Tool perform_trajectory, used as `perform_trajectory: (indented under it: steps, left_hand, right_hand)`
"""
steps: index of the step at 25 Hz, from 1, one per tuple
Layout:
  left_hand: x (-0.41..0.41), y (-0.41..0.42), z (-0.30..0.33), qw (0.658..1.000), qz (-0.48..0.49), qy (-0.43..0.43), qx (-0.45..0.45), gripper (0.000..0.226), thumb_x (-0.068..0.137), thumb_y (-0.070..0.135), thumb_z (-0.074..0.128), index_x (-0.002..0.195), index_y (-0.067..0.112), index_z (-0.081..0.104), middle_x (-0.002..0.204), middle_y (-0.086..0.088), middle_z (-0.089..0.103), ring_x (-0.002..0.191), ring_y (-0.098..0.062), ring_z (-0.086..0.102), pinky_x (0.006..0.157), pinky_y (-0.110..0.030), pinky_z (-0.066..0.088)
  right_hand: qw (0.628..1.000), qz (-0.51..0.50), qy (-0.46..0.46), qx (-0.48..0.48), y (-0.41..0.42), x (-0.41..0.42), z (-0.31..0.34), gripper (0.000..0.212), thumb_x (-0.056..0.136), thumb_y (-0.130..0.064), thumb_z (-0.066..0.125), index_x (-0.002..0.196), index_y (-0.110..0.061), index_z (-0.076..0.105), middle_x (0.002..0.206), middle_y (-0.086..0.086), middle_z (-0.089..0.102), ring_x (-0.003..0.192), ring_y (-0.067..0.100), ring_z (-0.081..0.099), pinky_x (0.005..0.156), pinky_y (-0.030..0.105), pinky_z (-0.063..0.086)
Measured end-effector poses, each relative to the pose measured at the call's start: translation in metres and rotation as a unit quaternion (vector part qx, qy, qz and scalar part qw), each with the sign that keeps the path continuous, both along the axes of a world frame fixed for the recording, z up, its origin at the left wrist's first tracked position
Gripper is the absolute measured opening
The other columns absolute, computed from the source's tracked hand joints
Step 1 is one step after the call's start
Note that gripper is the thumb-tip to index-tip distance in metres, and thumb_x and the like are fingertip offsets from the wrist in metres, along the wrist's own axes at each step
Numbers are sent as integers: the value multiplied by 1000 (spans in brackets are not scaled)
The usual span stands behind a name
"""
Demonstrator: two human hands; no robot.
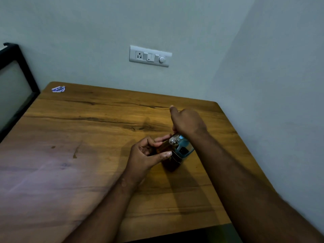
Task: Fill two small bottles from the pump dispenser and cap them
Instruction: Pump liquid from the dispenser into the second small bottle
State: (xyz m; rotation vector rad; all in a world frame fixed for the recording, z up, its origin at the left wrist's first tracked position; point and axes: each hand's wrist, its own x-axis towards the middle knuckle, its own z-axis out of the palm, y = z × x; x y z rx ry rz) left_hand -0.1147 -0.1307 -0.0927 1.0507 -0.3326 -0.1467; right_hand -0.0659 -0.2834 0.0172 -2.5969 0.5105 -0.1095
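The table (105,128) fills the lower left and centre of the view, its far edge against the back wall (105,23) and its right edge along the side wall (280,85). The pump dispenser (177,151) stands on the table, nearer the right edge than the left. The left hand (147,155) is just left of it, holding 1 small bottle (162,148) against its head. The right hand (187,122) is on top of the dispenser, behind the left hand. A sticker (58,89) lies at the far left corner. A switch plate (150,56) sits on the back wall above the far edge. A framed panel (14,88) stands beyond the left edge.

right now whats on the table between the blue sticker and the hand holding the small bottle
Nothing: the head view shows only bare wood from the blue sticker to the left hand pinching the small bottle.
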Motion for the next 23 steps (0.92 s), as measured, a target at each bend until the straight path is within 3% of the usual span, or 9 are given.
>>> perform_trajectory:
  steps: [2, 3, 5, 8, 12, 20, 23]
  left_hand:
    - [-2, 0, 2, 1000, 0, -6, 7, 32, 70, -3, 84, 85, 2, 56, 128, -13, 75, 129, -25, 68, 105, -50, 56]
    - [-2, 1, 2, 1000, 1, -9, 11, 32, 71, -3, 84, 87, -1, 56, 129, -12, 75, 129, -24, 68, 104, -48, 57]
    - [-2, -1, 2, 1000, 3, -18, 12, 35, 71, -3, 83, 89, -9, 54, 130, -12, 75, 129, -25, 68, 103, -47, 58]
    - [-5, -2, 3, 1000, 14, -22, -1, 37, 72, -6, 82, 89, -16, 50, 131, -14, 74, 128, -26, 68, 102, -44, 59]
    - [-6, -3, -1, 999, 12, -34, 3, 32, 73, -7, 82, 88, -5, 54, 131, -12, 74, 130, -26, 67, 101, -43, 59]
    - [-6, -5, -3, 999, 22, -41, 12, 37, 72, -4, 83, 89, -14, 52, 131, -11, 74, 130, -24, 67, 102, -41, 59]
    - [-7, -6, -2, 999, 9, -35, 5, 38, 72, -5, 83, 87, -14, 50, 131, -13, 74, 130, -26, 67, 102, -43, 58]
  right_hand:
    - [977, -8, 94, 192, -5, 1, 9, 79, 109, -64, 36, 85, -5, 83, 91, 11, 82, 90, 31, 74, 94, 42, 53]
    - [968, -1, 118, 222, -7, 1, 9, 78, 109, -64, 37, 83, -6, 83, 90, 12, 82, 89, 31, 74, 94, 43, 53]
    - [982, -2, 82, 170, -6, 2, 2, 80, 107, -66, 35, 83, -8, 84, 90, 10, 83, 90, 31, 75, 92, 41, 54]
    - [1000, -13, -20, 4, -4, 4, -5, 86, 100, -73, 28, 91, -9, 85, 99, 9, 84, 97, 32, 76, 94, 43, 58]
    - [996, 23, 29, 80, -8, 4, 7, 83, 109, -68, 32, 78, -10, 84, 83, 2, 80, 91, 26, 75, 93, 40, 54]
    - [998, 19, 11, 53, -12, 6, 6, 82, 109, -67, 32, 80, -10, 84, 81, -3, 77, 94, 24, 72, 95, 41, 53]
    - [1000, 4, -6, 17, -11, 8, -5, 85, 105, -70, 29, 86, -9, 85, 88, 5, 81, 97, 29, 73, 95, 43, 55]
